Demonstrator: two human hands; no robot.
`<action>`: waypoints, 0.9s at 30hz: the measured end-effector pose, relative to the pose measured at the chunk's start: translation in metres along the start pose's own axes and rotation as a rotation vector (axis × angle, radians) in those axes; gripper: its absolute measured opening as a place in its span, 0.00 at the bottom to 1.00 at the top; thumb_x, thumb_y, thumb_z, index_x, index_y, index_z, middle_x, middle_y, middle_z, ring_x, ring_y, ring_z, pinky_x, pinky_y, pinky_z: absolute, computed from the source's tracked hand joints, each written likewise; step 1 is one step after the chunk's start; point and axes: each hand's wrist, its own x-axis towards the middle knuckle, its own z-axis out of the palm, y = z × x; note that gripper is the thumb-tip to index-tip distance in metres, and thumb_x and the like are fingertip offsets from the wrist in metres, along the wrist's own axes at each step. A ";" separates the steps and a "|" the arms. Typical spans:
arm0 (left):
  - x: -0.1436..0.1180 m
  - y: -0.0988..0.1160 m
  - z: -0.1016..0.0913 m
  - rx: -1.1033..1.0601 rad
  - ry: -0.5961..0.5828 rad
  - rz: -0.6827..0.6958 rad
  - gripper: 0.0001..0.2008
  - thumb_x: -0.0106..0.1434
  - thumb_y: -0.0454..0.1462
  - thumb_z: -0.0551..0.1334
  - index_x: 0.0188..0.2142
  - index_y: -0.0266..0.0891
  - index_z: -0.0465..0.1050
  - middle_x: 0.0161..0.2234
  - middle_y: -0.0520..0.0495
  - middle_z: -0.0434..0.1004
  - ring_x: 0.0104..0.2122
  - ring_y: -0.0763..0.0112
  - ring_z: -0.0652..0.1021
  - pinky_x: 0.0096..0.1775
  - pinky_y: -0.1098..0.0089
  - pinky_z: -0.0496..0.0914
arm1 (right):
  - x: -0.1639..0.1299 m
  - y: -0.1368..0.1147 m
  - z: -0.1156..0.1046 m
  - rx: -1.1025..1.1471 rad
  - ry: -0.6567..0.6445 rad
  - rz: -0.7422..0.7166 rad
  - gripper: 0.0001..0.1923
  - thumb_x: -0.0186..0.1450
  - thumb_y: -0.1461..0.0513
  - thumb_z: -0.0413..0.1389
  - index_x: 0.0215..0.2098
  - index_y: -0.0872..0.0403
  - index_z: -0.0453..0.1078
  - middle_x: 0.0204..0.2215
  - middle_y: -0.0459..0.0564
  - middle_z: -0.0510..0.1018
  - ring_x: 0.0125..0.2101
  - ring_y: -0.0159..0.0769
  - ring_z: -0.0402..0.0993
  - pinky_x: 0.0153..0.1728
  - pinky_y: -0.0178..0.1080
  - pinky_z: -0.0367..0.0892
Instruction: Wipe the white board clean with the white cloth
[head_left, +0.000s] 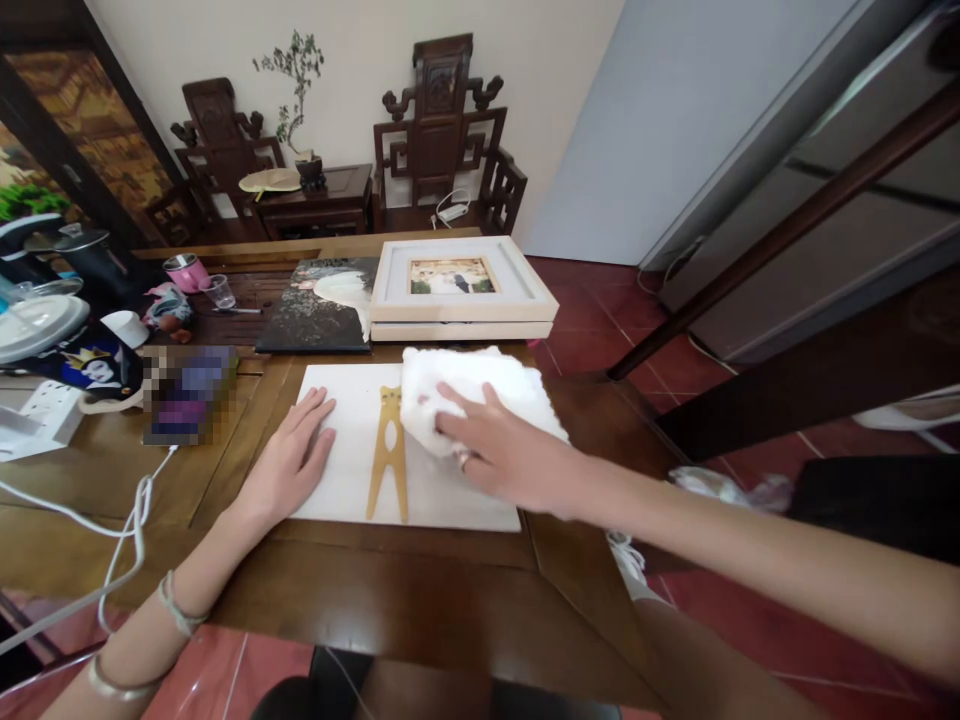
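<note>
A white board [450, 490] lies flat on the wooden table, bearing a yellow shape [390, 455] like a clothes peg with two legs. I cannot tell whether that shape is painted or a separate piece. At the board's left edge my left hand [296, 450] lies flat, fingers stretched out, holding nothing. My right hand [495, 445], with a ring on one finger, presses down on a fluffy white towel [517, 385] and grips it with bent fingers. The towel covers the board's upper right part and touches the yellow shape's side.
Behind the board are a framed picture [454, 277] on a light wooden box and a dark picture panel [315, 310]. Leftward stand a phone-like blurred object [191, 395], white cables [139, 510], a power strip [45, 420], a pink mug [186, 272] and a clear cup [220, 292].
</note>
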 end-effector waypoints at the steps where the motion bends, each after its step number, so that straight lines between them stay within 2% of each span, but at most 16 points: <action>1: 0.000 0.000 0.000 0.001 0.001 0.003 0.25 0.70 0.45 0.49 0.59 0.31 0.64 0.64 0.36 0.59 0.65 0.58 0.59 0.64 0.52 0.54 | -0.011 -0.010 0.003 0.019 -0.038 0.009 0.17 0.60 0.70 0.46 0.46 0.58 0.65 0.57 0.66 0.67 0.67 0.51 0.37 0.61 0.64 0.40; 3: 0.000 0.000 0.001 0.002 0.007 0.007 0.25 0.70 0.45 0.49 0.59 0.31 0.64 0.64 0.36 0.59 0.65 0.58 0.59 0.64 0.52 0.53 | -0.034 -0.032 0.006 0.050 -0.108 -0.004 0.17 0.58 0.70 0.47 0.45 0.56 0.67 0.58 0.64 0.67 0.67 0.50 0.40 0.62 0.63 0.42; 5: -0.001 -0.001 0.002 0.002 0.007 0.010 0.25 0.70 0.45 0.49 0.59 0.31 0.63 0.64 0.36 0.59 0.65 0.58 0.59 0.64 0.53 0.53 | -0.054 -0.051 0.006 0.080 -0.151 -0.051 0.18 0.56 0.70 0.48 0.42 0.53 0.69 0.56 0.61 0.70 0.65 0.50 0.49 0.61 0.63 0.47; 8: -0.001 -0.003 0.004 0.009 0.007 0.013 0.25 0.70 0.45 0.49 0.60 0.32 0.63 0.64 0.36 0.59 0.65 0.59 0.58 0.65 0.53 0.52 | -0.069 -0.064 0.002 0.127 -0.170 -0.084 0.18 0.55 0.70 0.49 0.40 0.50 0.70 0.49 0.56 0.75 0.60 0.50 0.61 0.58 0.60 0.54; 11: -0.001 -0.003 0.004 0.014 0.001 0.009 0.25 0.70 0.45 0.49 0.60 0.33 0.63 0.64 0.37 0.59 0.65 0.59 0.58 0.65 0.52 0.52 | -0.057 -0.052 -0.003 0.147 -0.120 -0.043 0.17 0.57 0.71 0.46 0.39 0.50 0.69 0.42 0.54 0.77 0.51 0.48 0.70 0.55 0.56 0.58; 14: -0.001 -0.003 0.004 0.012 -0.004 0.005 0.24 0.71 0.44 0.48 0.60 0.33 0.62 0.65 0.37 0.58 0.65 0.59 0.58 0.65 0.52 0.52 | -0.024 -0.024 -0.010 0.075 -0.068 0.000 0.15 0.58 0.71 0.45 0.38 0.52 0.67 0.37 0.53 0.76 0.44 0.47 0.73 0.54 0.56 0.59; 17: -0.002 -0.004 0.003 0.005 0.003 0.009 0.24 0.71 0.43 0.47 0.60 0.32 0.62 0.64 0.36 0.59 0.65 0.60 0.58 0.65 0.53 0.52 | 0.012 -0.001 -0.016 -0.003 -0.009 0.014 0.12 0.60 0.70 0.44 0.36 0.53 0.64 0.32 0.52 0.74 0.43 0.49 0.71 0.53 0.57 0.59; 19: -0.001 -0.005 0.003 0.000 0.011 0.013 0.25 0.71 0.43 0.46 0.60 0.30 0.62 0.64 0.35 0.60 0.65 0.61 0.58 0.65 0.54 0.53 | 0.029 0.005 -0.016 -0.016 0.035 0.037 0.12 0.59 0.70 0.43 0.36 0.53 0.64 0.32 0.53 0.74 0.48 0.51 0.69 0.54 0.58 0.57; 21: -0.001 -0.005 0.003 -0.004 0.013 0.012 0.25 0.71 0.42 0.46 0.61 0.30 0.61 0.64 0.35 0.60 0.65 0.61 0.59 0.65 0.54 0.53 | 0.037 0.000 -0.010 -0.007 0.083 0.089 0.14 0.59 0.71 0.43 0.40 0.56 0.64 0.40 0.59 0.75 0.56 0.54 0.63 0.57 0.61 0.51; 22: -0.001 -0.005 0.003 -0.007 0.014 0.011 0.24 0.71 0.42 0.46 0.61 0.31 0.61 0.64 0.36 0.60 0.65 0.61 0.59 0.65 0.54 0.52 | 0.036 -0.006 -0.005 0.002 0.097 0.113 0.16 0.60 0.71 0.43 0.43 0.57 0.64 0.47 0.63 0.73 0.61 0.56 0.56 0.58 0.63 0.47; 24: -0.001 -0.005 0.003 -0.015 0.017 0.009 0.24 0.71 0.42 0.46 0.61 0.32 0.62 0.64 0.36 0.59 0.65 0.60 0.59 0.64 0.52 0.52 | 0.028 -0.024 0.006 0.028 0.074 0.129 0.19 0.60 0.71 0.42 0.49 0.60 0.63 0.60 0.68 0.63 0.66 0.58 0.41 0.60 0.66 0.40; 25: -0.001 -0.006 0.003 -0.019 0.019 0.008 0.24 0.71 0.42 0.46 0.61 0.33 0.62 0.64 0.37 0.59 0.65 0.60 0.59 0.64 0.52 0.52 | 0.020 -0.034 0.011 0.048 0.036 0.118 0.21 0.61 0.71 0.43 0.51 0.61 0.62 0.64 0.67 0.56 0.67 0.58 0.36 0.60 0.67 0.38; 27: -0.001 -0.006 0.004 -0.022 0.022 0.008 0.24 0.71 0.42 0.46 0.61 0.33 0.62 0.64 0.37 0.59 0.65 0.59 0.59 0.64 0.51 0.52 | 0.001 -0.054 0.019 0.099 -0.055 0.067 0.23 0.60 0.71 0.44 0.52 0.59 0.63 0.67 0.63 0.50 0.67 0.57 0.32 0.60 0.67 0.36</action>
